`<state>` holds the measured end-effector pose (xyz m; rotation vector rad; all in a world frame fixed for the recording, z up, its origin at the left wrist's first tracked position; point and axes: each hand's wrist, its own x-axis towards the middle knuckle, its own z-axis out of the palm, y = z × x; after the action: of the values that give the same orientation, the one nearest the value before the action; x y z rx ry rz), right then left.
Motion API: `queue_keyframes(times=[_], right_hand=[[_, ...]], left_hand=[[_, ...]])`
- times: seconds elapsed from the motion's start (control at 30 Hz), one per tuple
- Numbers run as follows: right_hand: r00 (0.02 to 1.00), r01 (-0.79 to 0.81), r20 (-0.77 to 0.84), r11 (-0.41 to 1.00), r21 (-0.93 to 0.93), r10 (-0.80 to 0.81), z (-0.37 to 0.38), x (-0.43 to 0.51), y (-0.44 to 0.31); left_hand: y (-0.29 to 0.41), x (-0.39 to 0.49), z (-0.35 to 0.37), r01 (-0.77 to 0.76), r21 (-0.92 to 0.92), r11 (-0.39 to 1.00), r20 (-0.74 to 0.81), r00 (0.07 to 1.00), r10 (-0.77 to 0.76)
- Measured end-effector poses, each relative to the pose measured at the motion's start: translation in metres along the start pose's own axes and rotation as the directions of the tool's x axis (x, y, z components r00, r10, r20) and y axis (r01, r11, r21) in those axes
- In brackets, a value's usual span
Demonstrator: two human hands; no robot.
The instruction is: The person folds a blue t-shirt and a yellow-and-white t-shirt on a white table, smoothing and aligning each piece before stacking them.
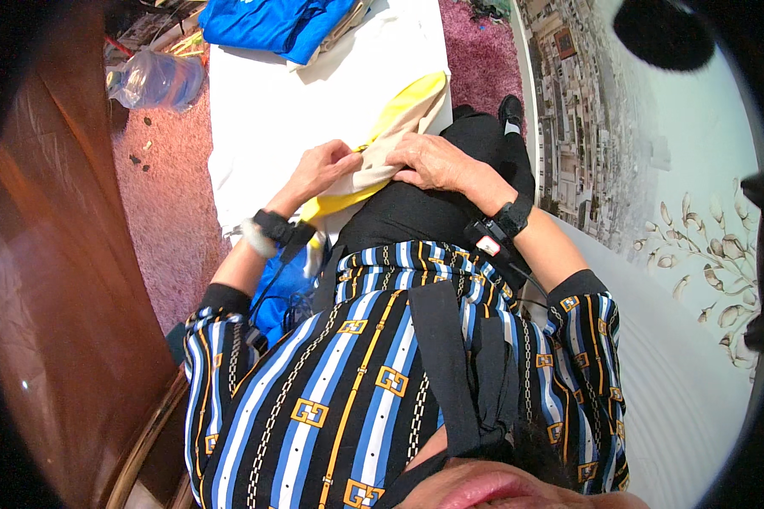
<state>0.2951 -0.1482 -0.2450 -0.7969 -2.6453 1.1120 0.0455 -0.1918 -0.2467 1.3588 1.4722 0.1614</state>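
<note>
A beige and yellow piece of cloth point(402, 119) lies across the near right edge of a white-covered surface point(274, 108) and hangs over my lap. At its middle, the thumb and fingers of my left hand point(328, 167) pinch the cloth. A small dark spot shows at those fingertips, too small to make out. My right hand point(434, 162) grips the same cloth a little to the right, its fingers bent over the beige side and the thumb below. One yellow end of the cloth points to the far right corner, the other towards my left wrist.
Folded blue fabric point(274, 24) lies at the far end of the white surface. A large clear plastic bottle point(156, 79) lies on the pink carpet point(165, 191) at left. Brown sheeting point(57, 286) hangs farther left. A wall with a printed picture point(570, 108) stands close at right.
</note>
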Motion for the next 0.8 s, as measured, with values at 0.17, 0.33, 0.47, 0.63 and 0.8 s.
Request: queue_keyframes(times=[0.17, 0.33, 0.47, 0.63, 0.8], right_hand=[[0.996, 0.040, -0.075, 0.999, 0.024, -0.038, -0.006, -0.005, -0.007], [0.976, 0.080, -0.194, 0.991, -0.109, -0.100, -0.005, -0.007, -0.002], [0.960, 0.094, -0.249, 0.984, -0.150, -0.130, -0.003, -0.003, 0.001], [0.999, -0.037, -0.032, 0.994, -0.108, 0.033, -0.014, -0.002, 0.004], [0.999, -0.003, 0.032, 0.999, -0.038, 0.004, -0.018, 0.002, 0.004]], left_hand=[[0.004, 0.033, 0.030, -0.156, 0.273, 0.949, -0.178, 0.962, 0.209], [0.015, 0.035, 0.047, -0.166, 0.343, 0.925, -0.272, 0.924, 0.267], [0.026, 0.028, 0.045, -0.251, 0.290, 0.923, -0.220, 0.922, 0.320], [0.034, 0.017, 0.034, -0.301, -0.045, 0.952, -0.110, 0.949, 0.295], [0.029, 0.013, 0.016, -0.241, -0.096, 0.966, 0.047, 0.968, 0.246]])
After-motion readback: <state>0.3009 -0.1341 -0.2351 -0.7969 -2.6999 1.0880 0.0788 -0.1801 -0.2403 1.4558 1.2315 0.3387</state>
